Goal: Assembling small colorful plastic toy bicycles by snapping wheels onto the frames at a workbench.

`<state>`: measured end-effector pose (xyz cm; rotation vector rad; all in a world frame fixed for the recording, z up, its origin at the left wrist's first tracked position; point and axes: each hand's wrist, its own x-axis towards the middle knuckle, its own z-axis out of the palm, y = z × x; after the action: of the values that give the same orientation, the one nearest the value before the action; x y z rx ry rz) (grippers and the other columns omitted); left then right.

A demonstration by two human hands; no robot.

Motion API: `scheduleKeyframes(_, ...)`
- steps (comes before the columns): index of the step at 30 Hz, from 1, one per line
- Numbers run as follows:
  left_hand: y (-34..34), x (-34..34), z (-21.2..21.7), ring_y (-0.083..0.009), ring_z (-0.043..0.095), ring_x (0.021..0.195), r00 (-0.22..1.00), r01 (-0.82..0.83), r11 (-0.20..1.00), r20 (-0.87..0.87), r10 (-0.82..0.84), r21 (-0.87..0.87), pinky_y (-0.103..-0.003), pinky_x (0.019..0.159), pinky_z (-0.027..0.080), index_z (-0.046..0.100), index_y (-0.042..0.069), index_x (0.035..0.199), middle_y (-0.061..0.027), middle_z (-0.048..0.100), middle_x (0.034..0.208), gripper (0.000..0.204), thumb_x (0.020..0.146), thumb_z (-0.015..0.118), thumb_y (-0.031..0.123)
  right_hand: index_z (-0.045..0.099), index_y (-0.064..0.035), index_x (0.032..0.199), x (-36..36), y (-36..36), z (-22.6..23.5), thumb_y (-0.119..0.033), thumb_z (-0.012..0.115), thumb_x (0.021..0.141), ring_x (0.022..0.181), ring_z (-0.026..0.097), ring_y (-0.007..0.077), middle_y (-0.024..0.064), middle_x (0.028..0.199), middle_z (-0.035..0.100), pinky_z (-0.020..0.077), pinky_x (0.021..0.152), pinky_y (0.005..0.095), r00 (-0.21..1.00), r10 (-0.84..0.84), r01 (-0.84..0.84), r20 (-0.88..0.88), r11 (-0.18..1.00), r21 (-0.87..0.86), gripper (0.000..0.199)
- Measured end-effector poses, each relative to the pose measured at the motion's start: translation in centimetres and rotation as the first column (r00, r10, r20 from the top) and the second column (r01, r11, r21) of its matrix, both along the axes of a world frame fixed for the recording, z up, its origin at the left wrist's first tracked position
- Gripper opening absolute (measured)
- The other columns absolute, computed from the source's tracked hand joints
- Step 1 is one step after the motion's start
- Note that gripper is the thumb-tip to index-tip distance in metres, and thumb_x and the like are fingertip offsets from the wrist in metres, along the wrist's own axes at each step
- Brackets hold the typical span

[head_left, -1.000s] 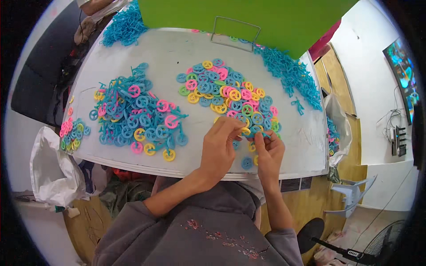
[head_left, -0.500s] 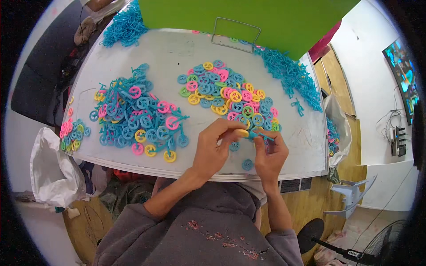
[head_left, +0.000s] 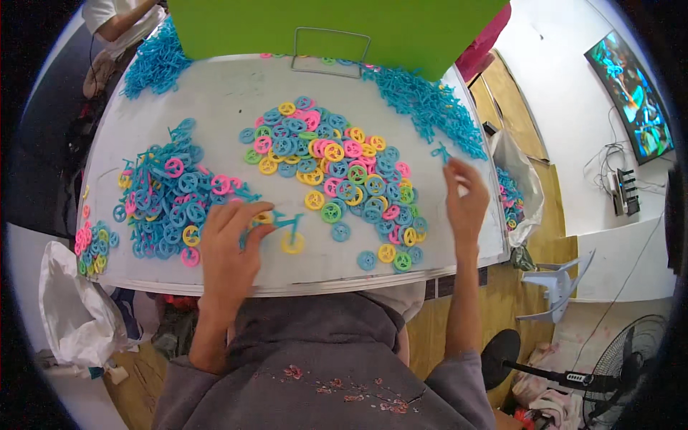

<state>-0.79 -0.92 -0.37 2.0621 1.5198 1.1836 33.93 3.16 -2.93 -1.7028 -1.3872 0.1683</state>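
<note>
My left hand pinches a small toy bicycle with a blue frame, over the right edge of a heap of similar blue toy bicycles. One yellow wheel hangs below its frame, slightly blurred; my fingers partly cover the other end. Out to the right, my right hand has its thumb and fingertips closed at the lower end of a single blue toy bicycle frame. That piece lies just off a pile of loose blue frames. Between my hands spreads a pile of loose wheels in blue, yellow, pink and green.
Behind the white table stands a green panel with a wire handle. Another blue pile sits far left, beside another person's arm. White sacks flank the table. A fan stands lower right.
My hands have parted from the near edge: the left went left with the toy bicycle, the right went out to the lone blue frame. The view has shifted rightward.
</note>
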Motion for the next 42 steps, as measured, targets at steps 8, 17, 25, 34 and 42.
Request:
scheduleKeyframes(8, -0.3, -1.2, -0.6, -0.0267, 0.049, 0.088, 0.924, -0.213, 0.968, -0.296, 0.244, 0.134, -0.040, 0.078, 0.041, 0.066, 0.009, 0.103, -0.0067, 0.057, 0.094, 0.033, 0.071, 0.071, 0.003, 0.063, -0.0057, 0.113, 6.7, 3.7, -3.5, -0.018, 0.073, 0.079, 0.082, 0.064, 0.0221, 0.0115, 0.093, 0.067, 0.0503, 0.073, 0.0318, 0.977, 0.008, 0.027, 0.213, 0.986, -0.162, 0.038)
scheduleKeyframes(17, -1.6, 7.0, 0.9, -0.0152, 0.059, 0.092, 0.763, 0.339, 0.906, 0.637, -0.107, -0.253, -0.028, 0.075, 0.050, 0.060, 0.004, 0.119, -0.0082, 0.062, 0.108, 0.039, 0.080, 0.064, -0.002, 0.061, -0.0005, 0.110, -7.8, -4.8, 2.1, 0.005, 0.071, 0.077, 0.088, 0.060, 0.0127, 0.0073, 0.104, 0.058, 0.0498, 0.075, 0.0252, 0.885, 0.322, -0.320, -0.336, 0.945, 0.061, 0.035)
scheduleKeyframes(25, -1.0, 8.9, -1.7, -0.0141, 0.064, 0.081, 0.696, 0.416, 0.868, 0.709, -0.111, -0.273, -0.027, 0.072, 0.053, 0.065, -0.002, 0.106, -0.0089, 0.067, 0.092, 0.022, 0.084, 0.060, -0.005, 0.056, 0.0018, 0.114, -11.6, -8.2, 1.1, 0.008, 0.069, 0.077, 0.099, 0.056, 0.0135, 0.0049, 0.105, 0.056, 0.0497, 0.081, 0.0279, 0.767, 0.335, -0.348, -0.547, 0.934, 0.084, 0.040)
scheduleKeyframes(34, -1.0, 9.5, -3.1, -0.0253, 0.065, 0.081, 0.907, 0.176, 0.971, 0.357, -0.224, 0.161, -0.031, 0.067, 0.053, 0.067, 0.003, 0.101, -0.0132, 0.064, 0.091, 0.028, 0.077, 0.061, -0.010, 0.059, 0.0012, 0.114, -11.4, -8.2, -1.1, 0.002, 0.071, 0.079, 0.085, 0.059, 0.0097, 0.0049, 0.097, 0.063, 0.0500, 0.071, 0.0232, 0.510, 0.196, -0.410, -0.837, 0.911, -0.036, 0.037)
scheduleKeyframes(42, 3.4, 6.0, -3.6, -0.0297, 0.056, 0.084, 0.991, -0.035, 0.994, -0.123, 0.048, 0.100, -0.041, 0.074, 0.047, 0.063, 0.005, 0.100, -0.0124, 0.060, 0.095, 0.026, 0.076, 0.069, 0.004, 0.062, 0.0023, 0.099, -10.1, -7.0, 0.5, -0.003, 0.066, 0.086, 0.077, 0.060, 0.0099, 0.0057, 0.087, 0.066, 0.0477, 0.067, 0.0227, 0.671, 0.177, -0.239, -0.720, 0.971, 0.016, 0.014)
